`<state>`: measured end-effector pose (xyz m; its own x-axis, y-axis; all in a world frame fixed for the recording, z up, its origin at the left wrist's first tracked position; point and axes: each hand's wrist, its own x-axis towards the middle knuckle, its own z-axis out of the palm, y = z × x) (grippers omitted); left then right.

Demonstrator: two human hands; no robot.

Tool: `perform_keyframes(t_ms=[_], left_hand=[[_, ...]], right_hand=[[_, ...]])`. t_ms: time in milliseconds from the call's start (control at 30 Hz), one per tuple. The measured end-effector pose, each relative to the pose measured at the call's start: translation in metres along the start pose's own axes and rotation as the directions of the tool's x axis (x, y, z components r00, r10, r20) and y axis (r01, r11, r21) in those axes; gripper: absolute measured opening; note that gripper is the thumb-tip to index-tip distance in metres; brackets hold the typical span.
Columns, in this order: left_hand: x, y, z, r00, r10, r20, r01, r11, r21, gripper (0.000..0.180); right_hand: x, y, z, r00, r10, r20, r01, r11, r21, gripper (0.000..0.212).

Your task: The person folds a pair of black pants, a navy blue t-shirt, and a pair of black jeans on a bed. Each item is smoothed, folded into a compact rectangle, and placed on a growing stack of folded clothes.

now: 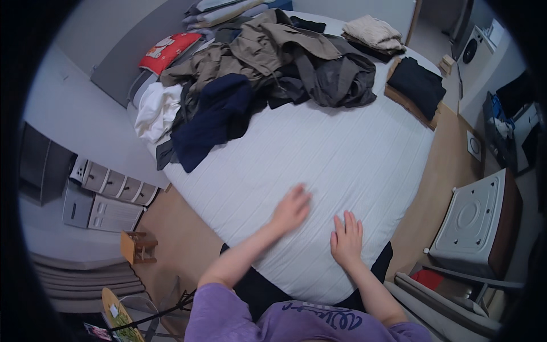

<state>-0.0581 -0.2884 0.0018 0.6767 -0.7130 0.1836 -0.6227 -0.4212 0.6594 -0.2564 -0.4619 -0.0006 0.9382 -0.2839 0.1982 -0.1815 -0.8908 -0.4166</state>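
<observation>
My left hand (293,209) is over the white bed sheet (307,154), its fingers slightly smeared by motion but stretched out, with nothing seen in them. Whether it touches the sheet I cannot tell. My right hand (346,240) lies open on the same sheet, palm down and fingers apart. Beyond the hands a heap of clothes covers the far left of the bed: a navy garment (216,117), a white garment (156,111), a brown-green jacket (245,54) and a dark grey garment (345,80).
Folded dark clothes (419,82) and a folded beige knit (373,33) rest along the far right edge. A red cushion (170,51) leans at the far left. On the floor stand a small wooden stool (137,248) at left and a white-topped storage box (470,214) at right.
</observation>
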Motion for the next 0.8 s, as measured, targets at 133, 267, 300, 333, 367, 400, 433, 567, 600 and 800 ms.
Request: perform_keyframes(t_ms=[133,267,300,333,367,400,433,567,600,800], left_hand=[[0.042,-0.092,-0.117,0.939,-0.115,-0.323,0.212,0.935,0.284,0.061],[0.070,-0.180,-0.213,0.860,-0.307,-0.407,0.507,0.607,0.612,0.081],[0.066,-0.196,-0.220,0.847,-0.309,-0.433,0.527,0.599,0.603,0.081],[0.068,-0.210,-0.230,0.829,-0.397,-0.393,0.558,0.632,0.538,0.078],[0.070,-0.219,-0.234,0.784,-0.529,-0.324,0.616,0.600,0.511,0.075],[0.069,-0.225,-0.233,0.784,-0.518,-0.342,0.618,0.604,0.503,0.070],[0.068,-0.228,-0.232,0.796,-0.476,-0.375,0.606,0.613,0.508,0.074],[0.069,-0.221,-0.221,0.767,-0.486,-0.419,0.638,0.649,0.414,0.086],[0.069,-0.216,-0.217,0.779,-0.477,-0.407,0.614,0.711,0.343,0.094],[0.086,-0.217,-0.217,0.841,-0.383,-0.382,0.516,0.781,0.352,0.089]], right_hand=[[-0.011,-0.014,0.014,0.994,-0.069,-0.090,0.064,0.996,-0.058,0.047],[-0.007,-0.012,0.020,0.975,-0.113,-0.191,0.100,0.992,-0.077,0.043],[-0.007,-0.011,0.020,0.981,-0.094,-0.172,0.081,0.993,-0.081,0.043],[-0.008,-0.012,0.021,0.982,-0.088,-0.167,0.075,0.994,-0.083,0.044],[-0.009,-0.012,0.020,0.980,-0.096,-0.176,0.082,0.993,-0.081,0.044],[-0.010,-0.013,0.020,0.984,-0.085,-0.158,0.073,0.994,-0.084,0.044],[-0.010,-0.013,0.021,0.983,-0.090,-0.162,0.077,0.994,-0.084,0.044],[-0.010,-0.012,0.023,0.982,-0.096,-0.160,0.080,0.991,-0.103,0.045],[-0.010,-0.011,0.024,0.979,-0.116,-0.169,0.099,0.990,-0.103,0.045],[-0.009,-0.008,0.029,0.978,-0.123,-0.168,0.099,0.985,-0.143,0.045]])
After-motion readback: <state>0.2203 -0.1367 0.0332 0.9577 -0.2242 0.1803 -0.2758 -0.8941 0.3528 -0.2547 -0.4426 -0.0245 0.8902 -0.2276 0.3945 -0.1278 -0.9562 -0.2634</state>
